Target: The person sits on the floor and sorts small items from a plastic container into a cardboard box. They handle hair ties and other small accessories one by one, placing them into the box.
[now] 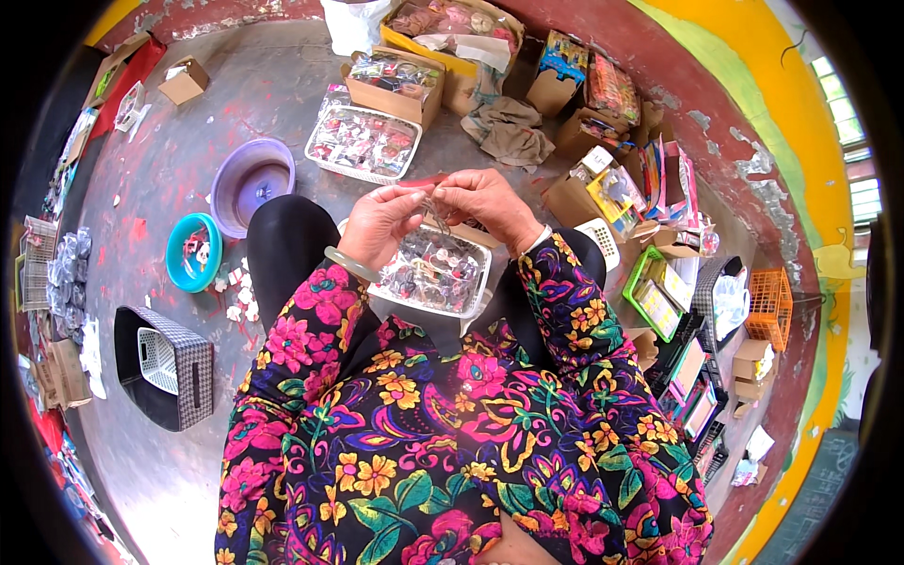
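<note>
My left hand [377, 224] and my right hand [488, 205] are raised close together before my knees, fingertips pinched. Between them is a small red strip [426, 182], with thin greyish strands hanging below my right fingers. What exactly it is cannot be made out. Under my hands, between my legs, sits a white basket [486, 287] filled with small dark and silvery items in clear bags [433, 268]. Part of that basket is hidden by my hands. Farther off stands a second white basket [365, 173] with small red and white bagged pieces.
At the left are a purple basin [222, 202], a teal bowl [172, 266] and a checked bin [195, 391]. Cardboard boxes [428, 102] stand ahead, beside a crumpled cloth [508, 132]. To the right are a green crate [640, 282] and an orange basket [769, 306].
</note>
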Available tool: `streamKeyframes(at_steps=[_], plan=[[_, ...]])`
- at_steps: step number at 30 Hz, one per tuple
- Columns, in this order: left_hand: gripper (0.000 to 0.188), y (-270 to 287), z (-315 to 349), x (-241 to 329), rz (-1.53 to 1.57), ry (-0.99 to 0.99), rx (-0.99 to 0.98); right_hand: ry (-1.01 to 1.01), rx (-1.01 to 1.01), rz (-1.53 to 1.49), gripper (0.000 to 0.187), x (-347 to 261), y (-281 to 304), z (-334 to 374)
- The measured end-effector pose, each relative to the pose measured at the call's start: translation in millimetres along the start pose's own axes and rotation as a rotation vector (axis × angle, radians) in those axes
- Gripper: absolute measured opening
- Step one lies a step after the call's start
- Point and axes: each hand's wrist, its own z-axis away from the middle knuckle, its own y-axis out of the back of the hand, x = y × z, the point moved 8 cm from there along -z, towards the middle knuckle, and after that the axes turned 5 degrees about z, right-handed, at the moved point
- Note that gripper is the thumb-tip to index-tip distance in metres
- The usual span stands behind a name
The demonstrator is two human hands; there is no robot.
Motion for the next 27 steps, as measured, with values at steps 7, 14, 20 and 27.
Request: streamKeyframes(at_steps=[7, 14, 20, 27], plan=[[0.017, -11, 4, 1, 0.054, -0.037, -0.030, 0.005, 0.007, -0.003, 0.020, 2, 2, -1], [0.020, -7, 2, -2, 0.051, -0.048, -0.062, -0.021, 0.023, 0.033, 0.019, 6, 4, -2], [0.017, -7, 3, -5, -0.025, -0.020, 0.021, -0.061, -0.061, 0.050, 0.020, 27, 4, -9], [0.019, 17, -2, -12, -0.209, 0.003, 0.127, 0.579, 0.352, 0.844, 0.012, -36, 8, 9]])
